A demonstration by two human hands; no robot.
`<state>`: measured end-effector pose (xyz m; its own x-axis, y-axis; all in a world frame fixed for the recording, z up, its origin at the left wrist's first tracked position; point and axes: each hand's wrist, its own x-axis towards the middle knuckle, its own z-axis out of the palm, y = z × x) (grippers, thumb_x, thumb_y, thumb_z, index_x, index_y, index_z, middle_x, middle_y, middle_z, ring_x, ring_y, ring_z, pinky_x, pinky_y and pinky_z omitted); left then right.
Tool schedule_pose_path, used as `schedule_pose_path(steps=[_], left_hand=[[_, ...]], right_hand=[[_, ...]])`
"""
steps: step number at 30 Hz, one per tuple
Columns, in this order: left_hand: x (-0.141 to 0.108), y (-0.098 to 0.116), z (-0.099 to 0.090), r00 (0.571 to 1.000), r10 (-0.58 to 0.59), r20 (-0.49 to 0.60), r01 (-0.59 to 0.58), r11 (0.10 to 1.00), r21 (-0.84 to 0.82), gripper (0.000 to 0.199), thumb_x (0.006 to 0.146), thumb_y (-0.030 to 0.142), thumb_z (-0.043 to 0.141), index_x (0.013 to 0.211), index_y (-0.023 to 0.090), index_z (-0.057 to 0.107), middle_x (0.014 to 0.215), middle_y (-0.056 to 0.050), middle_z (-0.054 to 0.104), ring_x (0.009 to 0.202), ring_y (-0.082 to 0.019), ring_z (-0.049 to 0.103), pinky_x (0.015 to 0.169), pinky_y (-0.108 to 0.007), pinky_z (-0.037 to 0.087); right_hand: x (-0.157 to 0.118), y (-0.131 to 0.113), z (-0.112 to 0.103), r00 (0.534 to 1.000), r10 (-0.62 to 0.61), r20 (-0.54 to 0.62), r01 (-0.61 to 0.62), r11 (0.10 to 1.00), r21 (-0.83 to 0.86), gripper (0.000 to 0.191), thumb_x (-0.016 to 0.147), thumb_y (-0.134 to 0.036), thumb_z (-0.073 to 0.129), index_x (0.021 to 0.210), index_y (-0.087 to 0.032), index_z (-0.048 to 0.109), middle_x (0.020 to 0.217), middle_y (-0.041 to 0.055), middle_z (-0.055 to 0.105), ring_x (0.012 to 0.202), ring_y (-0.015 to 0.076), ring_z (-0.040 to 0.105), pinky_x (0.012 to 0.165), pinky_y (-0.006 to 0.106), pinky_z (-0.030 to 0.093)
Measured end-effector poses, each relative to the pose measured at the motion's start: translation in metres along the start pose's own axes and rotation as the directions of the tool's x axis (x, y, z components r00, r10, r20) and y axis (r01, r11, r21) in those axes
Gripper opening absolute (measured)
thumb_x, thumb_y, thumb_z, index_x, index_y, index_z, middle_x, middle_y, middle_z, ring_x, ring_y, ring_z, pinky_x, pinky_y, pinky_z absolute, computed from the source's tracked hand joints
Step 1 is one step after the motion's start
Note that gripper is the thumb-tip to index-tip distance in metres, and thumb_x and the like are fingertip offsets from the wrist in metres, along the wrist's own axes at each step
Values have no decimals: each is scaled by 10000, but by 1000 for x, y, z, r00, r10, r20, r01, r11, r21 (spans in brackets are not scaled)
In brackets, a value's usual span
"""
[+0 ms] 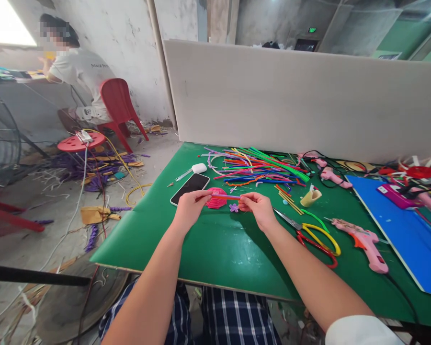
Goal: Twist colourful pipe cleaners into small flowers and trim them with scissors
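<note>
My left hand (191, 205) and my right hand (257, 207) pinch the two ends of thin pipe cleaners (225, 197), orange and purple, stretched level between them. Whether these strips are joined I cannot tell. Right behind them a pink-red woven octagonal piece (216, 202) lies on the green table, partly covered by the left fingers. Close to my right fingertips is a small purple flower (233, 208). A phone (191, 188) with a dark screen lies beyond my left hand. To the right of my right hand are scissors (321, 239) with red and yellow handles.
A heap of coloured pipe cleaners (258, 167) covers the table's back. On the right are a pink glue gun (366, 242), a blue board (398, 230) and a beige cup-like holder (311, 197). A white panel (290, 100) stands behind. At left, a person sits on a red chair (118, 103).
</note>
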<state>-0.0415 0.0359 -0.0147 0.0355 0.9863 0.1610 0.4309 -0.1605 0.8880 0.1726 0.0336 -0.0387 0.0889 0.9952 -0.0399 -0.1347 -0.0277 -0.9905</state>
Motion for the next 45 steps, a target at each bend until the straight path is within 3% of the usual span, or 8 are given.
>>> schedule_pose_path(steps=[10, 15, 20, 24, 27, 33, 39, 45], left_hand=[[0, 4, -10, 1000, -11, -15, 13, 995, 104, 253, 736, 293, 582, 934, 185, 698, 852, -27, 713, 735, -167, 618, 672, -249, 457], [0, 1, -10, 990, 126, -56, -106, 957, 270, 227, 773, 297, 568, 926, 187, 695, 896, -49, 708, 812, -201, 629, 742, -300, 469], [-11, 13, 9, 861, 508, -21, -433, 754, 493, 224, 790, 263, 581, 991, 238, 675, 1063, -43, 670, 1114, -257, 510, 991, -443, 329], [-21, 19, 33, 776, 617, 127, -595, 652, 471, 228, 835, 272, 529, 1024, 248, 655, 1031, -36, 680, 1052, -222, 547, 1018, -437, 288], [-23, 16, 44, 765, 635, 110, -608, 655, 449, 228, 866, 262, 473, 969, 208, 669, 913, -45, 706, 953, -207, 593, 939, -379, 367], [-21, 11, 46, 853, 513, 95, -503, 760, 411, 256, 869, 311, 455, 937, 197, 673, 881, -67, 699, 828, -189, 624, 802, -309, 429], [-21, 19, 41, 959, 203, 198, -234, 961, 145, 225, 808, 343, 499, 832, 198, 670, 752, -32, 668, 676, -157, 601, 622, -249, 442], [-19, 22, 25, 929, -17, 370, 92, 978, -185, 280, 720, 425, 580, 755, 151, 628, 609, 5, 560, 538, -109, 529, 491, -207, 396]], right_hand=[[1, 1, -1, 1000, -16, -1, 16, 999, -35, 272, 603, -361, 735, 772, -166, 651, 704, 39, 701, 652, 166, 667, 615, 292, 546], [0, 0, -2, 997, -58, -43, 53, 994, -98, 239, 627, -365, 711, 747, -168, 647, 681, 37, 685, 603, 158, 644, 584, 288, 532], [-4, -1, 2, 994, -111, -4, 108, 981, -163, 208, 649, -377, 684, 702, -181, 642, 637, 20, 647, 582, 137, 592, 553, 262, 499], [-9, -1, 7, 988, -143, 52, 150, 971, -187, 199, 664, -381, 662, 694, -187, 626, 606, 0, 611, 562, 124, 555, 516, 243, 467], [-11, -2, 9, 987, -131, 98, 147, 971, -186, 199, 684, -386, 638, 697, -190, 610, 610, -5, 603, 573, 124, 556, 521, 244, 468], [-15, -3, 11, 979, -147, 139, 172, 966, -192, 193, 709, -385, 611, 706, -192, 602, 616, -4, 597, 587, 123, 558, 528, 236, 468], [-19, -6, 11, 966, -210, 150, 246, 925, -289, 200, 730, -401, 597, 700, -203, 607, 640, -6, 601, 584, 123, 548, 554, 244, 459], [-24, -9, 11, 932, -279, 233, 351, 859, -374, 185, 765, -399, 580, 782, -238, 670, 787, 21, 653, 692, 159, 588, 629, 278, 471]])
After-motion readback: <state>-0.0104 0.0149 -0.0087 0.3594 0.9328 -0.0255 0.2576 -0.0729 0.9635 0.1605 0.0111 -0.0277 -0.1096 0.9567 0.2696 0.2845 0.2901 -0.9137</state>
